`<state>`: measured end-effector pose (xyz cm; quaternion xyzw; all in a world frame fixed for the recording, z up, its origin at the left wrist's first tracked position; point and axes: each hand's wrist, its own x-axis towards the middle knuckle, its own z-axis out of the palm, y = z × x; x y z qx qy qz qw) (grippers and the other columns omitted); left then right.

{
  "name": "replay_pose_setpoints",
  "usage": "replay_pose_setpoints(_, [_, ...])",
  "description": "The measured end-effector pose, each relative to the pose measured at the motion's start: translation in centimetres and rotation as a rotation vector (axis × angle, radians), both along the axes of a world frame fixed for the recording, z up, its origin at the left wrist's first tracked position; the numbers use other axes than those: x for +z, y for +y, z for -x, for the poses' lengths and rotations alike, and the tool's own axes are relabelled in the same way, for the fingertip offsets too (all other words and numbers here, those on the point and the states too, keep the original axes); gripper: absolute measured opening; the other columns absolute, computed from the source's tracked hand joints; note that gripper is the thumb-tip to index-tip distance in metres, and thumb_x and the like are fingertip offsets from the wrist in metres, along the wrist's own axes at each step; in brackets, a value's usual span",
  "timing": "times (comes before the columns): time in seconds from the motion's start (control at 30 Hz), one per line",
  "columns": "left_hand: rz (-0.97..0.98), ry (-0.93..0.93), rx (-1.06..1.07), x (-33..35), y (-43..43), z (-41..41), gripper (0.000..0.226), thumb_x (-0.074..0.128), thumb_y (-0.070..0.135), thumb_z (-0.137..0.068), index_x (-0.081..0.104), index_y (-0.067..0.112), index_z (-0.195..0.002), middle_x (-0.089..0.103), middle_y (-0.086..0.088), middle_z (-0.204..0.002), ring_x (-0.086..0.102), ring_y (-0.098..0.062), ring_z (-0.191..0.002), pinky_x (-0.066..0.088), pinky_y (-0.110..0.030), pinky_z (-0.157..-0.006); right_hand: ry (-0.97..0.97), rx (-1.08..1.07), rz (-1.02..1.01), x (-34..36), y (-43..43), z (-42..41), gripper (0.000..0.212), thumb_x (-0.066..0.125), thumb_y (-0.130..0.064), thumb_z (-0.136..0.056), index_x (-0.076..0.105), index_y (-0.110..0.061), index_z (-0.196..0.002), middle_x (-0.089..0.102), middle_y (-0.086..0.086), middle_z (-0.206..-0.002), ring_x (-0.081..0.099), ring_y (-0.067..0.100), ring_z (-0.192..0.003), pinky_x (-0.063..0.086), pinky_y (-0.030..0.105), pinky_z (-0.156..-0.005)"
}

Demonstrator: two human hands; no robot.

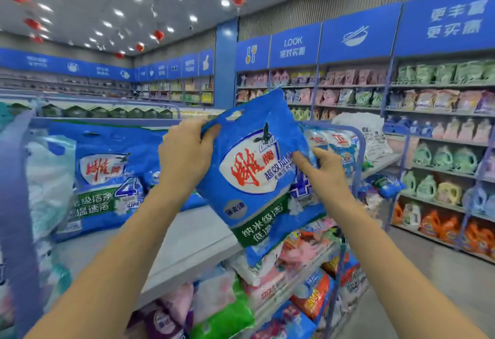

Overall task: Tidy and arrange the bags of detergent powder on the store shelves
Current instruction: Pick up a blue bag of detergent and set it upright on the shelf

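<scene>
Leaning blue detergent bag (pixel 250 175), red-lettered white oval, green band below.

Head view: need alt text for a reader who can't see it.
A person's left hand and right hand hold a blue detergent bag tilted above a grey shelf, the left gripping its top corner, the right pinching its side edge. A matching blue bag stands on the shelf to the left; wall shelves of bottles and bags line the right.
</scene>
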<state>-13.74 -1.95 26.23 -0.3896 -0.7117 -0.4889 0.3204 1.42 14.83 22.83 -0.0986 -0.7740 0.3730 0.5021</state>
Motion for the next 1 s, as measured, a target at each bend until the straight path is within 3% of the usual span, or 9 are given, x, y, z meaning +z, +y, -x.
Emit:
replay_pose_setpoints(0.2, [0.179,0.367,0.376,5.1,3.9,3.4,0.028,0.043,0.033,-0.099,0.051,0.009,-0.088,0.062,-0.02,-0.091,0.056,-0.04,-0.086,0.027,-0.036,-0.062,-0.119,0.299,0.213,-0.7,4.1,6.4,0.025,0.051,-0.023,-0.095,0.055,-0.005,-0.078,0.055,-0.006,-0.062,0.05,0.004,-0.051,0.041,0.017,-0.058])
replay_pose_setpoints(0.37, [0.469,0.503,0.575,7.8,6.0,6.7,0.031,0.04,0.034,-0.1,0.054,0.005,-0.099,0.063,-0.017,-0.094,0.053,-0.034,-0.081,0.03,-0.036,-0.061,-0.134,0.581,0.236,0.5,7.2,12.4,0.015,0.05,-0.015,-0.095,0.058,-0.021,-0.106,0.067,-0.014,-0.092,0.063,-0.009,-0.068,0.048,0.01,-0.056])
replay_pose_setpoints(0.43, [0.593,0.523,0.621,7.7,6.7,7.8,0.031,0.039,0.035,-0.1,0.054,0.007,-0.102,0.064,-0.014,-0.098,0.057,-0.034,-0.089,0.029,-0.034,-0.06,-0.082,0.649,0.273,1.2,8.2,14.7,0.018,0.053,-0.014,-0.093,0.059,-0.028,-0.102,0.068,-0.023,-0.088,0.064,-0.009,-0.079,0.052,0.014,-0.063])
replay_pose_setpoints(0.53, [0.763,0.52,0.652,5.9,7.1,9.8,0.03,0.037,0.037,-0.1,0.054,0.012,-0.102,0.064,-0.008,-0.101,0.059,-0.03,-0.092,0.03,-0.033,-0.06,-0.009,0.706,0.353,1.9,9.4,18.0,0.013,0.058,-0.013,-0.09,0.064,-0.024,-0.095,0.071,-0.008,-0.091,0.068,0.008,-0.083,0.055,0.028,-0.067])
replay_pose_setpoints(0.63, [0.821,0.424,0.611,3.9,6.2,11.5,0.025,0.039,0.035,-0.1,0.044,0.014,-0.089,0.062,-0.007,-0.092,0.057,-0.03,-0.086,0.032,-0.033,-0.059,-0.031,0.783,0.337,1.7,9.4,20.7,0.012,0.057,-0.012,-0.091,0.067,-0.016,-0.086,0.073,-0.006,-0.079,0.069,0.01,-0.074,0.055,0.027,-0.061])
replay_pose_setpoints(0.73, [0.708,0.341,0.542,2.6,4.4,12.6,0.025,0.047,0.034,-0.097,0.049,0.01,-0.088,0.061,-0.008,-0.089,0.057,-0.031,-0.085,0.034,-0.032,-0.061,-0.061,0.812,0.292,1.9,8.5,22.7,0.014,0.058,-0.012,-0.09,0.067,-0.014,-0.081,0.072,-0.007,-0.071,0.069,0.011,-0.069,0.055,0.027,-0.06])
replay_pose_setpoints(0.83, [0.404,0.335,0.547,0.2,1.6,13.1,0.054,0.059,0.051,-0.084,0.054,0.01,-0.119,0.06,-0.007,-0.108,0.054,-0.026,-0.099,0.04,-0.034,-0.079,-0.075,0.837,0.275,2.2,7.4,24.2,0.014,0.059,-0.015,-0.091,0.067,-0.005,-0.085,0.071,0.003,-0.077,0.069,0.017,-0.071,0.058,0.035,-0.064])
replay_pose_setpoints(0.93, [-0.162,-0.103,0.428,-3.5,-0.3,11.7,0.068,0.07,0.044,-0.079,0.04,0.014,-0.134,0.048,-0.003,-0.12,0.045,-0.017,-0.11,0.035,-0.03,-0.094,-0.092,0.839,0.354,2.0,7.1,25.2,0.019,0.059,-0.021,-0.092,0.065,-0.005,-0.085,0.067,0.012,-0.083,0.067,0.026,-0.074,0.058,0.045,-0.07])
replay_pose_setpoints(1.0, [-0.381,-0.495,0.286,-6.3,-0.5,11.6,0.075,0.069,0.051,-0.072,0.04,0.017,-0.132,0.052,0.0,-0.113,0.05,-0.017,-0.107,0.039,-0.037,-0.1,-0.094,0.839,0.416,1.9,6.7,25.5,0.028,0.059,-0.024,-0.092,0.063,0.003,-0.095,0.066,0.025,-0.096,0.066,0.037,-0.086,0.056,0.054,-0.074])
